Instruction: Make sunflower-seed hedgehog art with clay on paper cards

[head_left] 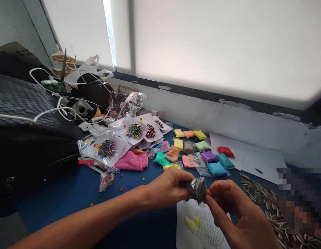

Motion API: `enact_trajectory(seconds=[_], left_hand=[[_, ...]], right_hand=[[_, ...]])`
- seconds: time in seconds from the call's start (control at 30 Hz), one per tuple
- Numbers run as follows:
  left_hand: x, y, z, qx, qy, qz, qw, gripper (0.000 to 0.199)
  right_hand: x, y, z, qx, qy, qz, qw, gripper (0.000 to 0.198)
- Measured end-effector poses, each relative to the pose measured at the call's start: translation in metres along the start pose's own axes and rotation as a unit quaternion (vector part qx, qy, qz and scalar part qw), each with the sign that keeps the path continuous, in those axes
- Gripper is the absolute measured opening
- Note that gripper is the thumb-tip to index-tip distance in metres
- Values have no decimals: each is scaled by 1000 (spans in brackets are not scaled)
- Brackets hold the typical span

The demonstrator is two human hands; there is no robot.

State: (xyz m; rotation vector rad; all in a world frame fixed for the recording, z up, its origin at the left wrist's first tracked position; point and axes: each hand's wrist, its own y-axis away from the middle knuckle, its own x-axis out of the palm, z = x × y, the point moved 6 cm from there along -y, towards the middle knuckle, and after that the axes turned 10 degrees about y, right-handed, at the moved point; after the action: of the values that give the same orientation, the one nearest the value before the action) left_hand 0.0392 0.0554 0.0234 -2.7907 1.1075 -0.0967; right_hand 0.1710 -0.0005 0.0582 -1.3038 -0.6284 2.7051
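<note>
My left hand [171, 186] is closed around a clear-wrapped packet of dark grey modelling clay [198, 190], held above the table. The thumb and forefinger of my right hand [235, 207] pinch at the packet's right edge. Below both hands lies a sheet of white paper [185, 237] with a pencil drawing of a rounded, scale-patterned body. Yellow clay [192, 224] covers a small part of that drawing at its left. The lower right of the paper is hidden behind my right hand.
Several wrapped clay packets, one of them blue [217, 169], lie beyond my hands. Striped seeds [264, 197] are spread at the right. Bagged seed-and-clay pieces [107, 148] and a pink cloth [131, 160] sit left. A black woven bag [25, 103] and white cables stand far left.
</note>
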Motion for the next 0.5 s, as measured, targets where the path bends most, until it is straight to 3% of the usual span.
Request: enact_trajectory(seconds=[0.07, 0.17, 0.27, 0.43, 0.5], left_hand=[[0, 1, -5, 9, 15, 3, 1000, 5], [-1, 2, -13, 20, 19, 15, 1000, 20], [-1, 4, -11, -4, 7, 42, 999, 15], [2, 5, -6, -32, 1, 66, 997, 13], [6, 7, -6, -51, 4, 97, 994, 21]], right_hand=[[-3, 0, -1, -13, 25, -20, 999, 9], [-8, 1, 0, -60, 67, -49, 995, 9], [-10, 2, 2, -109, 90, -57, 988, 14], [-11, 10, 0, -123, 107, -44, 986, 19], [-12, 15, -1, -121, 102, -40, 987, 17]])
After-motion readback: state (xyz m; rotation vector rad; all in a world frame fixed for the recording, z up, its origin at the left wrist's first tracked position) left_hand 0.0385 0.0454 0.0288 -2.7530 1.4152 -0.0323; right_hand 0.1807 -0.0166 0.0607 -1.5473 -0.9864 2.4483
